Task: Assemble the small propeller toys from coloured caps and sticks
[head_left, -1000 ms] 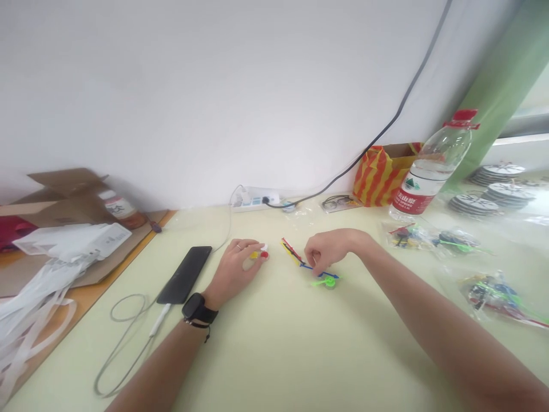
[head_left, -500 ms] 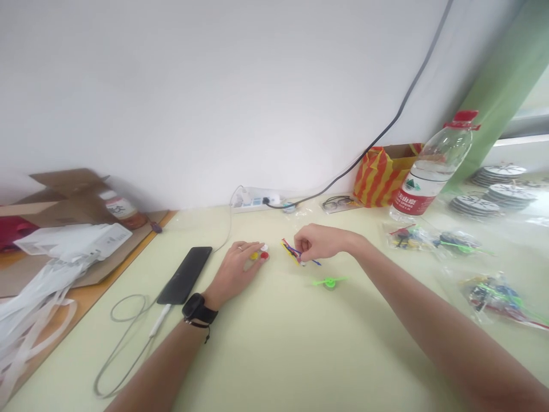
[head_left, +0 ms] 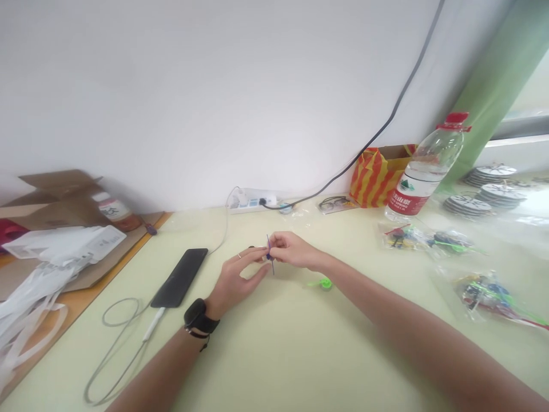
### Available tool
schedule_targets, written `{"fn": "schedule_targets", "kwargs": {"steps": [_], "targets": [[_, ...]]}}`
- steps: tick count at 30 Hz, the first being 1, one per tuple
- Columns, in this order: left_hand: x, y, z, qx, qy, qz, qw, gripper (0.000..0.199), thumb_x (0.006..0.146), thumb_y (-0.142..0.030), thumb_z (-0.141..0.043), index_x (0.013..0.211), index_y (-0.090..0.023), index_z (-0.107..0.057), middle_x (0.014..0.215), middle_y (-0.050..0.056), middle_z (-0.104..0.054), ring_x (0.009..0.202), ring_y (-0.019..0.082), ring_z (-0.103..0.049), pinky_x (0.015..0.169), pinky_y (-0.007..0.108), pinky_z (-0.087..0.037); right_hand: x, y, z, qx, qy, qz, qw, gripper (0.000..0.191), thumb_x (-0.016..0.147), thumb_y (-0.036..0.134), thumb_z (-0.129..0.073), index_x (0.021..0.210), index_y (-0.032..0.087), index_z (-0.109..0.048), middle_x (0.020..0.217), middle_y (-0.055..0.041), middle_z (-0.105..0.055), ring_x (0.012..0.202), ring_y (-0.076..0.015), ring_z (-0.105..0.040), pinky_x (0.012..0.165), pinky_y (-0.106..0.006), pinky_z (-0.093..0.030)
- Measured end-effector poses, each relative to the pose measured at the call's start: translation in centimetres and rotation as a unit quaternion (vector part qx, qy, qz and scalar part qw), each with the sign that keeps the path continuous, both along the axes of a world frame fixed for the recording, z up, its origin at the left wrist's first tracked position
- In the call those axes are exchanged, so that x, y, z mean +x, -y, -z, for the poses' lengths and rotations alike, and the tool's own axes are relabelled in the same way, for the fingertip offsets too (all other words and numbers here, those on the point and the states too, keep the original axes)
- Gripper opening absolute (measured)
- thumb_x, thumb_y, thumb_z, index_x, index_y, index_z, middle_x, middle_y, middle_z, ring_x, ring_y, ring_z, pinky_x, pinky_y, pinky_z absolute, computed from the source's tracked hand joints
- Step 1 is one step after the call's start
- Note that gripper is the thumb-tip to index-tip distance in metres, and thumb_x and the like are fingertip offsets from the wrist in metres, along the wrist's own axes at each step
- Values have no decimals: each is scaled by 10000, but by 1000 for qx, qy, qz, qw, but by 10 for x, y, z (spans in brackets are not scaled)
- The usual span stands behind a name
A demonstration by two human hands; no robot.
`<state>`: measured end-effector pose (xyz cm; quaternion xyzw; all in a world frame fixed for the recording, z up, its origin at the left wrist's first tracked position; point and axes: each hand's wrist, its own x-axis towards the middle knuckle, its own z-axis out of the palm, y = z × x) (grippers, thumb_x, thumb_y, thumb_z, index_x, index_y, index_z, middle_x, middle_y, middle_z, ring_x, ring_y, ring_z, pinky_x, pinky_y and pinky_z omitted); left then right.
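A slim blue propeller [head_left: 273,267] stands nearly upright between my two hands, its dark blue hub at the fingertips. My right hand [head_left: 290,250] pinches it from the right with thumb and fingers closed. From the left, the fingers and thumb of my left hand [head_left: 235,277] close around the hub. Something small and pale shows between the left fingers, too covered to name. Below my right wrist lies a bright green propeller [head_left: 326,284] on a small round base. Beyond the left fingers a small dark piece [head_left: 251,247] peeks out.
Left of my hands lies a black phone [head_left: 180,278] with its white cable [head_left: 153,325]. At the back are a power strip [head_left: 251,201] and glasses [head_left: 334,203]. To the right stand a water bottle [head_left: 422,171], a striped bag [head_left: 371,177] and bagged parts [head_left: 484,293].
My right hand has moved left to my left hand, bringing the blue propeller. My left hand has come off the coloured discs on the table and closed at the propeller. The discs are now hidden.
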<state>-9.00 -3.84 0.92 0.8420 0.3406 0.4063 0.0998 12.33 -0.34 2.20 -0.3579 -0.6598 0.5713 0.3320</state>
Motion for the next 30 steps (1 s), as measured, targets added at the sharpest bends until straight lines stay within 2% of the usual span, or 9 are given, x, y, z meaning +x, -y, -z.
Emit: {"fn": "schedule_targets", "kwargs": {"steps": [3,6,10,13,17,21,25,27,30], "targets": [[3,0,3,0,17,0,1000,174,931,-203,-659,1083,-245,-731,1026,43,-763,901,180,-720,845,322,-588,-9,6,6,6,3,-5,1000,102,809,240,-613,890,207,-560,803,22,-635,700,-121,-554,608,-223,-395],[0,0,3,-18,-1,-1,1000,137,889,-196,-680,1019,-230,-707,914,22,-740,821,166,-691,802,305,-563,-9,6,5,56,66,13,996,90,881,282,-565,887,195,-590,845,11,-635,734,-130,-547,642,-237,-401],[-7,-1,1,-91,-69,18,993,88,850,-197,-684,932,-218,-661,877,6,-716,781,153,-661,781,289,-536,5,-6,2,132,227,85,961,172,932,226,-494,996,181,-648,853,-6,-643,715,-135,-545,632,-244,-387],[-13,-5,1,-134,-108,41,984,71,832,-205,-689,887,-215,-644,883,5,-716,787,154,-660,777,284,-526,23,-17,3,143,291,93,941,136,908,214,-571,1005,162,-651,861,-40,-670,738,-159,-571,637,-259,-382],[-20,-12,2,-148,-109,30,983,134,820,-270,-733,824,-211,-612,907,19,-728,825,172,-672,775,292,-522,45,-19,-4,123,328,40,936,190,845,246,-694,1018,178,-656,926,-61,-724,746,-183,-624,621,-265,-410],[-24,-14,0,-131,-110,18,985,182,839,-299,-728,759,-211,-590,880,16,-725,823,176,-676,774,300,-517,63,-11,-29,136,392,-24,910,189,852,347,-712,975,207,-683,1037,-72,-730,859,-207,-658,657,-268,-436],[-25,-15,-3,-98,-83,8,992,247,845,-236,-685,674,-202,-511,1009,48,-704,999,200,-676,893,325,-511,77,-5,-50,63,464,-167,868,401,599,427,-901,890,223,-716,935,-25,-729,794,-210,-654,632,-278,-427],[-25,-15,-5,-88,-79,-8,993,254,842,-238,-688,676,-202,-499,1037,60,-681,1019,208,-665,892,330,-508,80,-5,-50,-2,489,-230,841,491,468,406,-953,853,217,-714,851,-4,-725,736,-199,-649,619,-277,-421],[-25,-16,-5,-87,-89,-23,992,93,857,-248,-685,814,-211,-611,977,46,-678,905,186,-652,815,315,-510,79,-8,-42,-38,491,-265,829,469,458,422,-944,785,201,-690,760,5,-705,697,-186,-639,608,-272,-417]]}}
